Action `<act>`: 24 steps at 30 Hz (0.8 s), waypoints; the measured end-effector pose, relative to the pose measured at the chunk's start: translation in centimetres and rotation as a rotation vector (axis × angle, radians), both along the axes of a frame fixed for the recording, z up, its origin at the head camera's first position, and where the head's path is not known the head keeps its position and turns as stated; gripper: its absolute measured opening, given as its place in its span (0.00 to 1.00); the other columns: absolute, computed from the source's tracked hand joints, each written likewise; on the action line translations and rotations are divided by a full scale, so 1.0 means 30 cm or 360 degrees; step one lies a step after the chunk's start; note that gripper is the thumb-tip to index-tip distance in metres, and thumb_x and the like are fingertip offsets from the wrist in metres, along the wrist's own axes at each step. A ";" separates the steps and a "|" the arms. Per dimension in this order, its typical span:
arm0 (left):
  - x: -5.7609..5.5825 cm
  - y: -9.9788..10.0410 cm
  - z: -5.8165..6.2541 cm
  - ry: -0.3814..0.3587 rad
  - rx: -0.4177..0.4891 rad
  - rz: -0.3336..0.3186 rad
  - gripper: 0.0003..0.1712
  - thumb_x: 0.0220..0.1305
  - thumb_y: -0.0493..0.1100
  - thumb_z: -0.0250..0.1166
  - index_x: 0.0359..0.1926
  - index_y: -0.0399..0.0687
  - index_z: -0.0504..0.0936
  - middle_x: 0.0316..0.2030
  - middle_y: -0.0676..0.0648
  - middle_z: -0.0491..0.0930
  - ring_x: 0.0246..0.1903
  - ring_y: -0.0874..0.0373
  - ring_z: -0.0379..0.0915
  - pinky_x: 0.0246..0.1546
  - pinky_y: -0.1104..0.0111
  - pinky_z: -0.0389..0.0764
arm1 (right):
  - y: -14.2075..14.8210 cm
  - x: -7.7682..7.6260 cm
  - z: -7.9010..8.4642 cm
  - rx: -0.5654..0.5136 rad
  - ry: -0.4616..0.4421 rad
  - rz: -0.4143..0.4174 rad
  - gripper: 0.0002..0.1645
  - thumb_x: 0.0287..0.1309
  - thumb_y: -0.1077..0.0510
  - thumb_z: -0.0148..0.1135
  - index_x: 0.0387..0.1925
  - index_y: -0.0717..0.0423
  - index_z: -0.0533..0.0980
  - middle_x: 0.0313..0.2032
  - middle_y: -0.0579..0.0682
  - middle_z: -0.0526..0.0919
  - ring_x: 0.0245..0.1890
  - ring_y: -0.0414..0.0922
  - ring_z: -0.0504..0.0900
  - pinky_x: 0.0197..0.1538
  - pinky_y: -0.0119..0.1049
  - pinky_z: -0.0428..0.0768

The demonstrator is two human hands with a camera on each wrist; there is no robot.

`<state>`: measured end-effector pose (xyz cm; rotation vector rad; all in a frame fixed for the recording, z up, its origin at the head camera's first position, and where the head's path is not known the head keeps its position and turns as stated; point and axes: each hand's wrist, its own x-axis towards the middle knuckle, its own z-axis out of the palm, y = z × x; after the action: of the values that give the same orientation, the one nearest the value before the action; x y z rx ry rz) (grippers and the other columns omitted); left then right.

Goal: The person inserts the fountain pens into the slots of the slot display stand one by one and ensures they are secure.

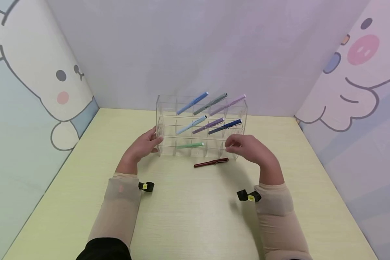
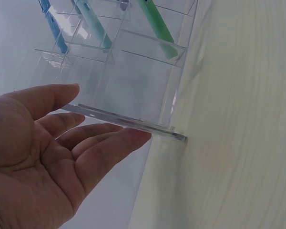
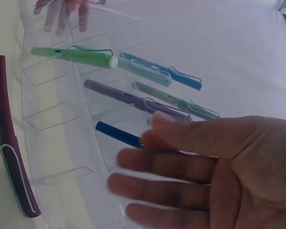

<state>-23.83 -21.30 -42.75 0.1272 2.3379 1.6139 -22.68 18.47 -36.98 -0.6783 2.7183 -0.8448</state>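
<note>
A clear acrylic pen rack [image 1: 167, 150] stands on the table, its left side panel between my left thumb and fingers. My left hand [image 1: 144, 144] holds it by that edge, fingertips along the outer face. By the lower right compartments is my right hand [image 1: 248, 147], holding nothing, thumb and index tip close together, other fingers loosely extended. A green pen [image 1: 190, 145] lies in the bottom tier. The middle tier carries a light blue pen [image 1: 191, 125], a purple pen [image 1: 208, 125] and a navy pen [image 1: 225, 126]. On the table before the rack lies a dark red pen [image 1: 211, 163].
The top tier holds a blue pen [image 1: 193, 103], a grey-green pen [image 1: 210, 104] and a lilac pen [image 1: 228, 105], all slanting up to the right. Behind the pale wooden table [image 1: 188, 213] rises a plain back wall [image 1: 195, 47]. Cartoon-printed panels flank both sides.
</note>
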 end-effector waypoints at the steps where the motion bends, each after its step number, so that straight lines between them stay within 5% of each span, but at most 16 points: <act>1: 0.001 -0.001 0.000 -0.0001 0.0003 0.0004 0.40 0.76 0.50 0.53 0.78 0.66 0.41 0.75 0.41 0.54 0.71 0.45 0.58 0.61 0.51 0.76 | -0.002 0.002 -0.002 0.0072 -0.0057 0.0032 0.13 0.66 0.48 0.62 0.49 0.46 0.80 0.46 0.45 0.84 0.47 0.45 0.82 0.49 0.46 0.81; 10: 0.008 -0.005 -0.005 -0.0015 -0.0004 -0.0008 0.41 0.75 0.52 0.53 0.79 0.64 0.40 0.76 0.41 0.52 0.71 0.43 0.58 0.63 0.50 0.74 | -0.091 0.011 -0.076 0.0577 -0.0254 0.0162 0.31 0.61 0.52 0.66 0.64 0.52 0.72 0.61 0.52 0.77 0.61 0.54 0.75 0.61 0.54 0.75; 18: 0.004 -0.002 0.002 -0.0014 0.0005 -0.0014 0.40 0.75 0.53 0.53 0.78 0.70 0.41 0.75 0.41 0.53 0.71 0.45 0.57 0.63 0.50 0.74 | -0.148 0.026 -0.107 0.0850 -0.0167 0.0137 0.23 0.56 0.54 0.71 0.52 0.52 0.76 0.48 0.50 0.83 0.40 0.46 0.79 0.45 0.46 0.80; 24: 0.001 -0.002 0.006 -0.0037 0.0019 -0.0016 0.40 0.76 0.50 0.52 0.78 0.67 0.40 0.75 0.40 0.54 0.70 0.44 0.59 0.63 0.49 0.73 | -0.170 0.026 -0.131 0.1061 -0.0090 0.0025 0.35 0.52 0.52 0.74 0.60 0.56 0.73 0.44 0.53 0.84 0.36 0.47 0.79 0.40 0.45 0.81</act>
<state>-23.79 -21.36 -42.57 0.1226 2.3069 1.6164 -21.90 13.36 -40.92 -0.5067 2.6809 0.0707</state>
